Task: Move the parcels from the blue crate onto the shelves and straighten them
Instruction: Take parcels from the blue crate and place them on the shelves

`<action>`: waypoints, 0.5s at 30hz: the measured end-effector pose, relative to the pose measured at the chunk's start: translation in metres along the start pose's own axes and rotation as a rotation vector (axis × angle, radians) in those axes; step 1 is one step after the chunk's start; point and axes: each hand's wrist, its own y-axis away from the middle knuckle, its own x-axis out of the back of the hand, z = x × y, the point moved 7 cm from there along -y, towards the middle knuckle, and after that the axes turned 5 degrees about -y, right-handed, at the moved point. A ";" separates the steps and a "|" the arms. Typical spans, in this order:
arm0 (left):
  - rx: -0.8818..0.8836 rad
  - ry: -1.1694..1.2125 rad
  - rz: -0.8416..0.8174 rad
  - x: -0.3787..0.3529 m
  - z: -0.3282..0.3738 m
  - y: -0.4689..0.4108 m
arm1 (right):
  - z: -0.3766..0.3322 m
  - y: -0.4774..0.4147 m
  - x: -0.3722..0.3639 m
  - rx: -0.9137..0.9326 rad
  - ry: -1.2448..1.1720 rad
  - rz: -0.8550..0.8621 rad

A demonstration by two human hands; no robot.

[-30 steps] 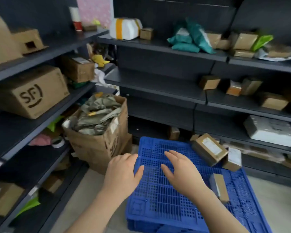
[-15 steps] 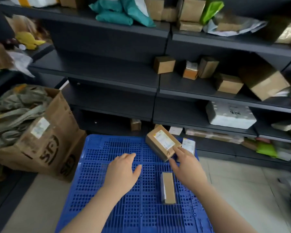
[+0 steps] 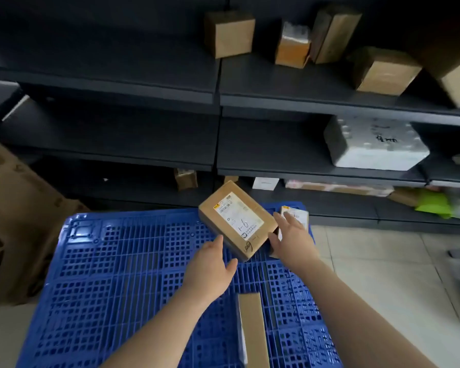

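A brown cardboard parcel (image 3: pixel 237 221) with a white label marked "1-6" lies tilted on the far right part of the blue crate (image 3: pixel 122 274). My left hand (image 3: pixel 213 269) is open, its fingertips at the parcel's near left edge. My right hand (image 3: pixel 292 240) is open too, fingers spread at the parcel's right side. Behind that hand, a smaller labelled parcel (image 3: pixel 296 216) stands partly hidden. A long narrow brown parcel (image 3: pixel 252 330) lies on the crate between my forearms. Dark shelves (image 3: pixel 144 83) rise behind the crate.
Several brown boxes (image 3: pixel 229 33) sit on the upper right shelf, and a white foam box (image 3: pixel 372 144) on the one below. A small box (image 3: pixel 185 178) and a green bag (image 3: pixel 433 204) lie on the bottom shelf. A large cardboard box (image 3: pixel 19 221) stands left of the crate.
The view has swung right and down toward the crate. Both hands have reached forward, from hovering over the crate to either side of the labelled parcel.
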 end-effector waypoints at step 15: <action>0.064 0.469 0.032 -0.069 -0.058 -0.063 | -0.014 -0.050 -0.101 0.146 -0.120 -0.176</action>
